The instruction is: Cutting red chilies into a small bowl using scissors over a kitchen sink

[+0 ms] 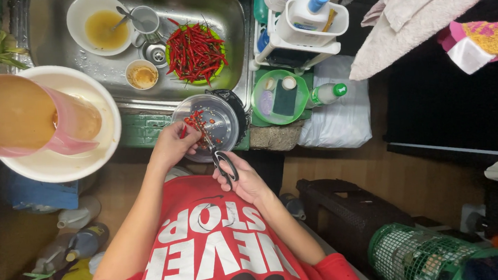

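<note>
My left hand (170, 145) pinches a red chili (187, 125) over a round metal plate (228, 119) that holds several cut chili pieces. My right hand (245, 180) grips black-handled scissors (220, 159), whose blades reach up to the chili at the plate's left side. A green basket (217, 42) piled with whole red chilies (195, 52) sits in the steel sink (227, 8) just above the plate.
In the sink lie a white bowl (80, 11) with yellow liquid, a metal cup (146, 18) and a small bowl (142, 74). A pink pitcher (22, 116) rests in a white basin (101, 104) at left. A green dish with sponge (284, 98), bottles and towels (428, 7) lie right.
</note>
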